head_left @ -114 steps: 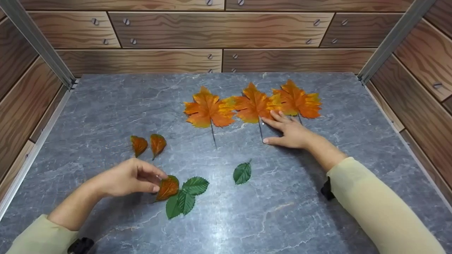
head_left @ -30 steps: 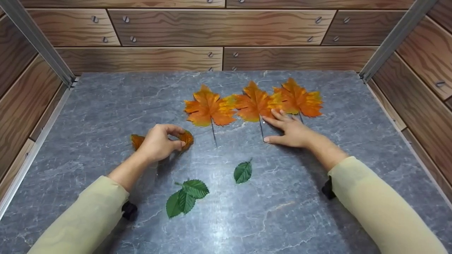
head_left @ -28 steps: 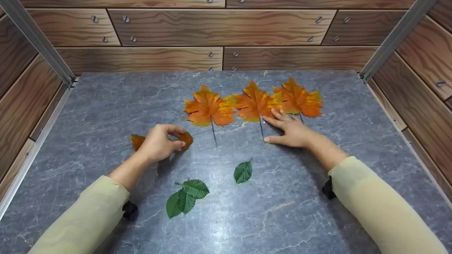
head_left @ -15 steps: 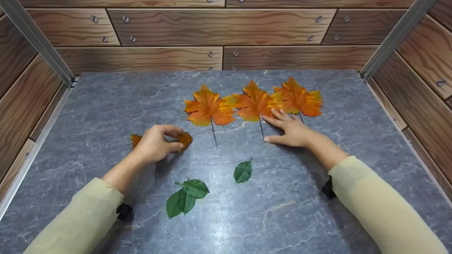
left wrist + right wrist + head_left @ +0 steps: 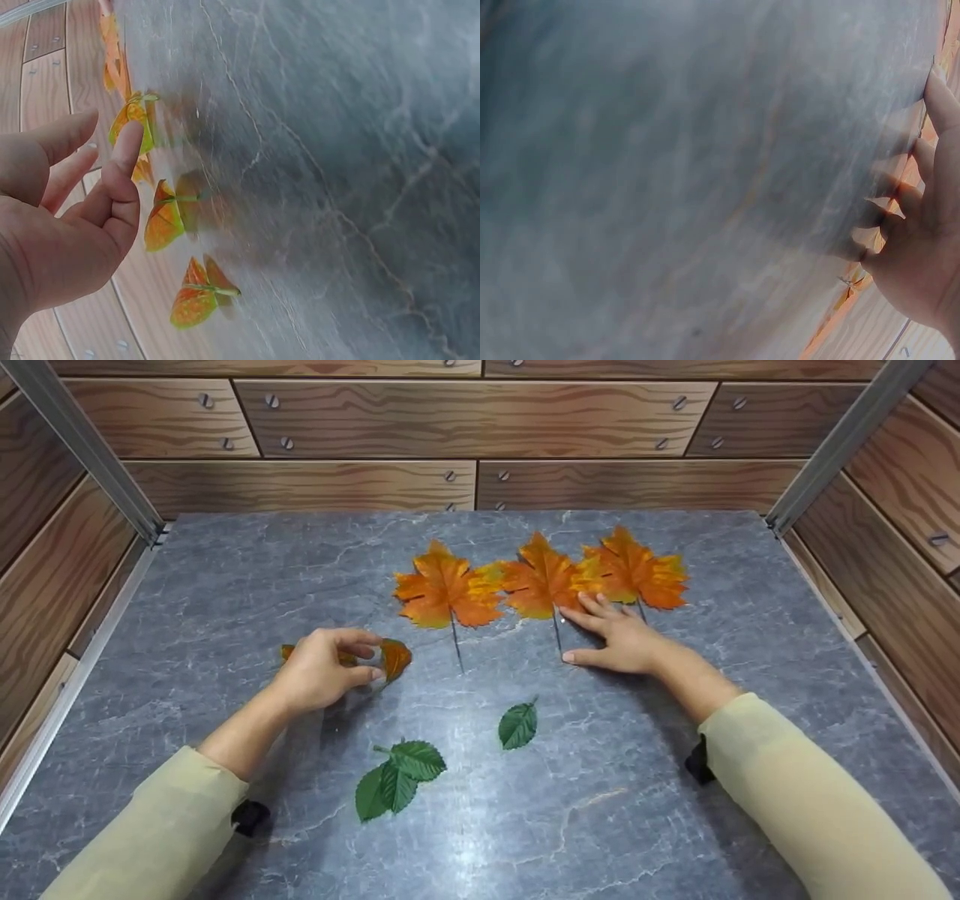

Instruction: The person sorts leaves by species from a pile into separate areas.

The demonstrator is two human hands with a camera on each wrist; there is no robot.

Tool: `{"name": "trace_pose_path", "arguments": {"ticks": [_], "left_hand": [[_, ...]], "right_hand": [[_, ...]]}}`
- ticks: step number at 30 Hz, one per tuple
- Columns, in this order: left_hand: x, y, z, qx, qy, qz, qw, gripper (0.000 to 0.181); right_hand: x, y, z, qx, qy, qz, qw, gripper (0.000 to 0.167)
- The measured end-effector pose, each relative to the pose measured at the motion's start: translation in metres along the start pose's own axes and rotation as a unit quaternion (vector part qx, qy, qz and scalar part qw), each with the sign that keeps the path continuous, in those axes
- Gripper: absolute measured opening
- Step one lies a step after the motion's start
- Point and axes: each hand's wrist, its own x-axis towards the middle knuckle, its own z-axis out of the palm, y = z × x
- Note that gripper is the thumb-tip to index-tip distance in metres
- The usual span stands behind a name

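My left hand [image 5: 319, 669] hovers just left of a small brown-orange leaf [image 5: 396, 658], thumb and fingers apart with a slight gap to the leaf. Two more such leaves lie left of it, mostly hidden by the hand in the head view. In the left wrist view the nearest leaf [image 5: 133, 120] stands beyond the fingertips, with a second leaf [image 5: 163, 217] and a third leaf [image 5: 196, 296] in a row. My right hand [image 5: 619, 637] rests spread on the table, its fingertips touching the middle orange maple leaf [image 5: 544, 581] and its stem.
A left maple leaf [image 5: 448, 589] and a right maple leaf [image 5: 636, 570] flank the middle one. Overlapping green leaves [image 5: 397, 781] lie at front left, and a single green leaf [image 5: 517, 726] lies at centre. Wood-patterned walls [image 5: 472, 420] enclose the grey marbled table [image 5: 645, 825].
My left hand has carried the small brown-orange leaf from beside the green leaves to the row's right end, let it go, and drawn back slightly left. The right hand stays put.
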Motion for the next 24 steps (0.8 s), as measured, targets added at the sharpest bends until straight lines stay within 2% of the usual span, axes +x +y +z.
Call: {"name": "trace_pose_path", "arguments": {"ticks": [5, 9, 12, 15, 16, 18, 22, 24], "left_hand": [[-0.002, 0.000, -0.001, -0.005, 0.002, 0.002, 1.0000, 0.047], [-0.005, 0.001, 0.001, 0.010, 0.011, 0.014, 0.9998, 0.047], [-0.008, 0.001, 0.005, 0.047, 0.023, 0.048, 0.9975, 0.048], [-0.012, 0.000, 0.010, 0.112, 0.034, 0.102, 0.9878, 0.050], [-0.013, -0.001, 0.011, 0.142, 0.036, 0.123, 0.9815, 0.051], [-0.017, -0.002, 0.014, 0.209, 0.036, 0.162, 0.9638, 0.055], [-0.022, -0.006, 0.016, 0.332, 0.018, 0.227, 0.9153, 0.062], [-0.022, -0.009, 0.016, 0.378, 0.005, 0.246, 0.8927, 0.065]], "right_hand": [[0.000, 0.000, 0.001, 0.002, 0.005, -0.007, 1.0000, 0.092], [-0.001, 0.000, 0.002, 0.004, 0.006, -0.006, 1.0000, 0.092], [0.000, 0.000, 0.002, 0.004, 0.005, -0.003, 1.0000, 0.092], [0.001, 0.000, 0.002, 0.004, 0.002, -0.001, 1.0000, 0.092], [0.001, 0.000, 0.002, 0.004, 0.001, -0.001, 1.0000, 0.092], [0.001, 0.000, 0.002, 0.005, 0.001, -0.003, 1.0000, 0.092], [0.001, 0.000, 0.001, 0.003, 0.003, -0.001, 1.0000, 0.092], [0.001, 0.001, 0.001, 0.003, 0.003, -0.001, 1.0000, 0.092]]}}
